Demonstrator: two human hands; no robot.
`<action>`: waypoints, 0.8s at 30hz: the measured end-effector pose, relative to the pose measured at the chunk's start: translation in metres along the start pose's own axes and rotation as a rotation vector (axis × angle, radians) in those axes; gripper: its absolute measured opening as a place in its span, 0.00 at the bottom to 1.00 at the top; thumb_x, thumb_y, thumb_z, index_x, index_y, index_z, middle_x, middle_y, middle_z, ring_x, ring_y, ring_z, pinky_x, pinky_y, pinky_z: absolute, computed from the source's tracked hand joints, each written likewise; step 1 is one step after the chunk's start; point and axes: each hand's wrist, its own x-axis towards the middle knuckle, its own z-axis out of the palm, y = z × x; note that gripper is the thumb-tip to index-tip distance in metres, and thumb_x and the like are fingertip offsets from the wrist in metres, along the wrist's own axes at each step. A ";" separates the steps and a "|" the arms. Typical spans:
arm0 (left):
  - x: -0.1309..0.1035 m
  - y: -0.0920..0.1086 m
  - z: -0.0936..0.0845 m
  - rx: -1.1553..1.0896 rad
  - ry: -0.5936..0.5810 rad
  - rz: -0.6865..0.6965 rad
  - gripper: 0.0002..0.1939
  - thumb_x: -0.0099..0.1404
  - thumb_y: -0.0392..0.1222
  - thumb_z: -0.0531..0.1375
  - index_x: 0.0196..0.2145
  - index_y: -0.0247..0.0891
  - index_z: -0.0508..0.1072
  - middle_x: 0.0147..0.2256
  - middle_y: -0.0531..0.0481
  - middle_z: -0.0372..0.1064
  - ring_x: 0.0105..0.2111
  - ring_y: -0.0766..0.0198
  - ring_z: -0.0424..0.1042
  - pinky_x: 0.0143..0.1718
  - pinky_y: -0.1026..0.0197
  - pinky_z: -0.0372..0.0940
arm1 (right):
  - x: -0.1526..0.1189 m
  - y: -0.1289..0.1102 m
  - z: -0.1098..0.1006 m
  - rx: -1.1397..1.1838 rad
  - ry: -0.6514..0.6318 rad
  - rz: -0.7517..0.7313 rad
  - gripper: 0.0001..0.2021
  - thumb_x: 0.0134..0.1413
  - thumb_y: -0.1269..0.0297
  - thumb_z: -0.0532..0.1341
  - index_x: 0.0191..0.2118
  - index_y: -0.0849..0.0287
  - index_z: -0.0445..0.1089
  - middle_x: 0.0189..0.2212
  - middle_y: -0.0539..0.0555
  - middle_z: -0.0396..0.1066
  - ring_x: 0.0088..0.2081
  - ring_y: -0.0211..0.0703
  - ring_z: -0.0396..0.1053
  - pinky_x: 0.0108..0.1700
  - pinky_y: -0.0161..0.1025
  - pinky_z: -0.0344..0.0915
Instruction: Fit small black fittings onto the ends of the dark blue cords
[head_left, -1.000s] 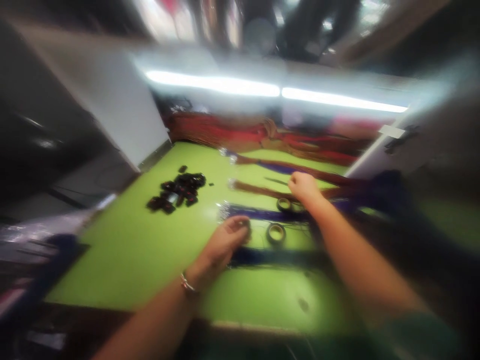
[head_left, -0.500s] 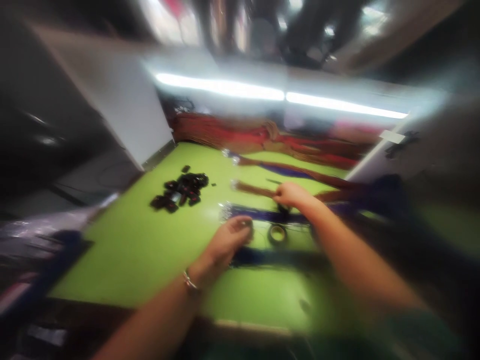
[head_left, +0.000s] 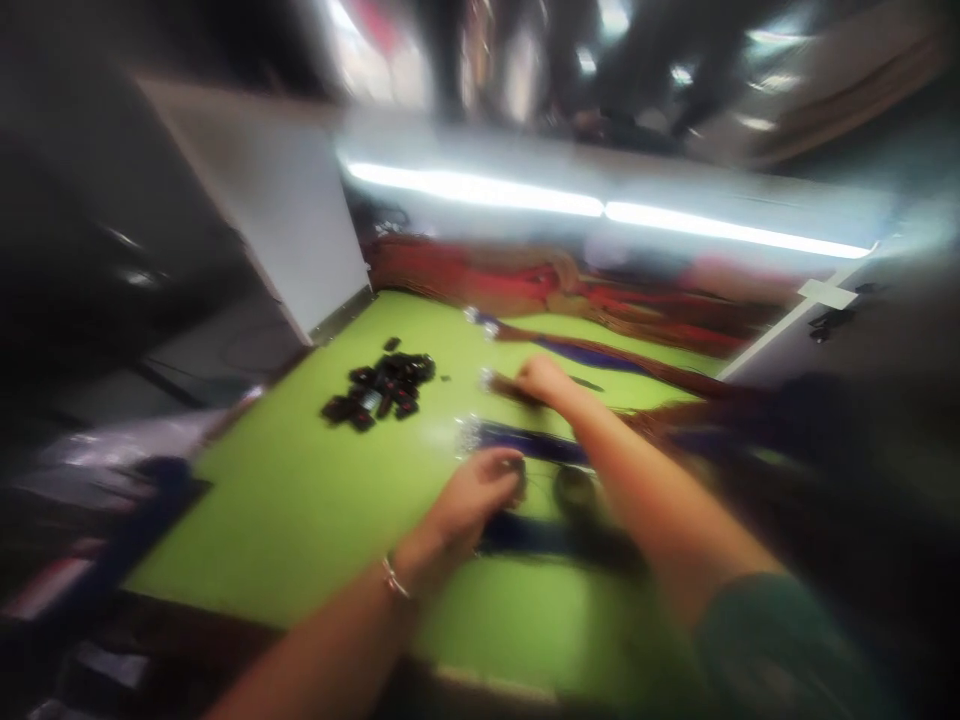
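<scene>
My right hand (head_left: 544,380) is closed at the brown wire bundle (head_left: 512,388), near its clear connector end (head_left: 487,378). Its fingertips are partly hidden and blurred. My left hand (head_left: 484,490), a bracelet at its wrist, has thumb and fingers pressed together. Something dark shows at those fingertips, too blurred to name. Between the hands lies a blue wire bundle (head_left: 525,440) with clear connectors (head_left: 469,435) on its left end. A second blue bundle (head_left: 525,535) runs nearer to me, beside my left hand. A black tape roll (head_left: 576,490) sits blurred near my right forearm.
A pile of black plastic parts (head_left: 382,390) lies left on the green tabletop (head_left: 300,520). Brown and blue bundles (head_left: 585,352) and thick red-brown wires (head_left: 480,275) lie farther back. A white side panel (head_left: 300,220) and a lamp tube (head_left: 480,190) bound the bench.
My right hand has moved left along the brown wire bundle, towards its connector end. My left hand stays by the blue bundles. The whole view has shifted slightly.
</scene>
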 end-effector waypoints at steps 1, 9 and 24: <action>0.000 0.000 0.000 0.000 -0.001 -0.003 0.20 0.50 0.42 0.68 0.40 0.35 0.71 0.29 0.49 0.69 0.27 0.66 0.70 0.30 0.63 0.61 | -0.002 0.006 -0.004 -0.002 0.010 0.000 0.12 0.50 0.62 0.57 0.26 0.64 0.73 0.20 0.53 0.68 0.24 0.35 0.62 0.29 0.32 0.55; 0.000 0.002 0.001 0.012 0.021 -0.016 0.20 0.49 0.42 0.68 0.40 0.35 0.72 0.30 0.48 0.70 0.27 0.67 0.71 0.30 0.64 0.61 | -0.039 0.023 -0.030 -0.114 -0.037 0.014 0.13 0.47 0.58 0.58 0.22 0.61 0.72 0.20 0.54 0.69 0.23 0.36 0.59 0.27 0.34 0.52; 0.001 0.003 0.000 0.056 0.007 0.067 0.18 0.50 0.42 0.68 0.40 0.37 0.72 0.32 0.49 0.70 0.29 0.66 0.70 0.32 0.63 0.62 | -0.125 -0.042 -0.034 0.505 0.192 -0.181 0.09 0.46 0.73 0.58 0.31 0.60 0.76 0.29 0.51 0.76 0.30 0.35 0.69 0.35 0.31 0.61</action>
